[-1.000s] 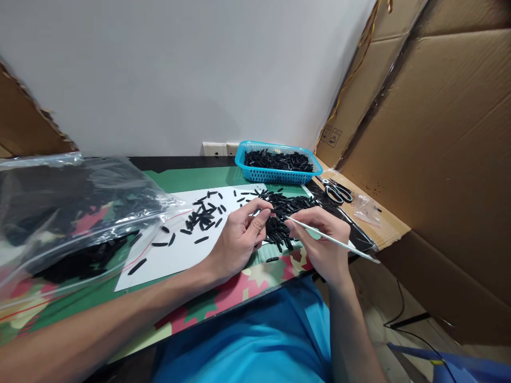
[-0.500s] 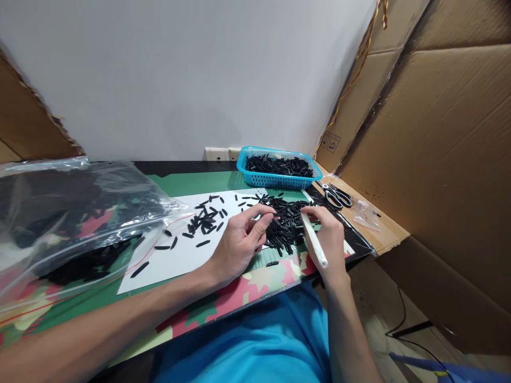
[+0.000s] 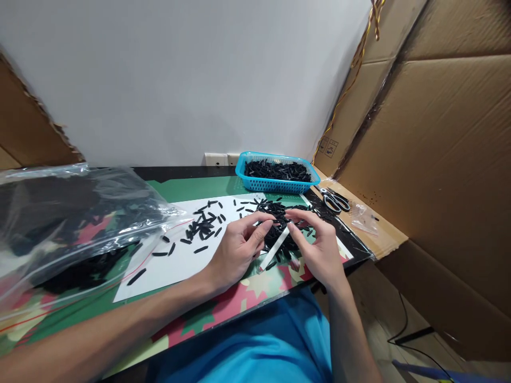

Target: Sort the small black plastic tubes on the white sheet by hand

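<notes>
- Glossy, clear plastic bag (image 3: pixel 131 199), crinkled
- Blue plastic basket (image 3: pixel 275 186), smooth, perforated
- Matt brown cardboard (image 3: pixel 447 149), lightly creased
- White paper sheet (image 3: pixel 159 274), smooth and flat
- Scissors (image 3: pixel 336 202) with dark plastic handles
- My blue cloth garment (image 3: pixel 255 340), softly wrinkled

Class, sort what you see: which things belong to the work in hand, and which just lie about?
Likely in the work:
- white stick, in the right hand
- piled black pieces
- white sheet bearing more pieces
- blue basket of similar pieces
- perhaps the large clear bag

Apparently just lying about:
- scissors, near the basket
- small clear bag, on cardboard
</notes>
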The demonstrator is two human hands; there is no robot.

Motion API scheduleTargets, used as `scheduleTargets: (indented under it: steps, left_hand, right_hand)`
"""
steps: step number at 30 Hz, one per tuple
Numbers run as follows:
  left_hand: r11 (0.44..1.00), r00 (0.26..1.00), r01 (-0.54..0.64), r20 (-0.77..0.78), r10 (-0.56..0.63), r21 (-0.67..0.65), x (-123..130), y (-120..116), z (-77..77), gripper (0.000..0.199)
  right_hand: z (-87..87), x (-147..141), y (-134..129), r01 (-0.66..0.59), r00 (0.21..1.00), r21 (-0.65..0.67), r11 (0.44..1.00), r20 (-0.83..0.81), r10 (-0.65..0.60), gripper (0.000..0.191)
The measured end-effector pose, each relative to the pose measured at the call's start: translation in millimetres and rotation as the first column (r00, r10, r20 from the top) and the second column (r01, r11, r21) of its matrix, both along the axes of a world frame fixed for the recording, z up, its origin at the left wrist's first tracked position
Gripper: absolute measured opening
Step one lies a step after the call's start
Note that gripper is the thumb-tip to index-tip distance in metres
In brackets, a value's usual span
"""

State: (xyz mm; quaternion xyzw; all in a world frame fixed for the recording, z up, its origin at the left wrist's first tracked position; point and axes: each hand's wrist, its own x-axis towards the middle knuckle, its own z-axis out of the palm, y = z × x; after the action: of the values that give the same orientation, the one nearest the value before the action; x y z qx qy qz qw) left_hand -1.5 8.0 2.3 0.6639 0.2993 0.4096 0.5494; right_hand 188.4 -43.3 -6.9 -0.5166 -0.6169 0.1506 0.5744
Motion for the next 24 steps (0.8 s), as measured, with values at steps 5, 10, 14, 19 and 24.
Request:
scheduleTargets:
  steps: [5,10,14,19,24]
  left_hand:
    - [1.0,1.0,0.019,-0.012,-0.019,0.008,0,-1,-0.1,0.037]
    - [0.999,0.999,0.05,-0.007,-0.05,-0.017,-1,0,-1.1,0.04]
    - [0.992,0.996,0.084,0.047,-0.08,-0.089,-1,2,-1.3,0.043]
    - [0.979,0.989,0.077,0.141,-0.051,-0.186,0,4,-2.5,0.041]
    - [0.978,0.983,0.067,0.184,-0.031,-0.196,1,6,-3.7,0.041]
  right_hand:
    - [1.7,-16,-4,-0.049,0.987,0.124,0.991,-0.147,0.068,0.009]
    - [1.4,-22,-2,-0.004,0.997,0.168,0.986,-0.072,0.016,0.008]
    - [25.9,-21,12,0.12,0.992,0.381,0.917,-0.019,-0.123,0.008]
    - [66.4,-11,68,0.254,0.963,0.495,0.831,-0.046,-0.267,0.013]
    - [55.6,-8,80,0.073,0.931,0.203,0.977,0.337,-0.14,0.021]
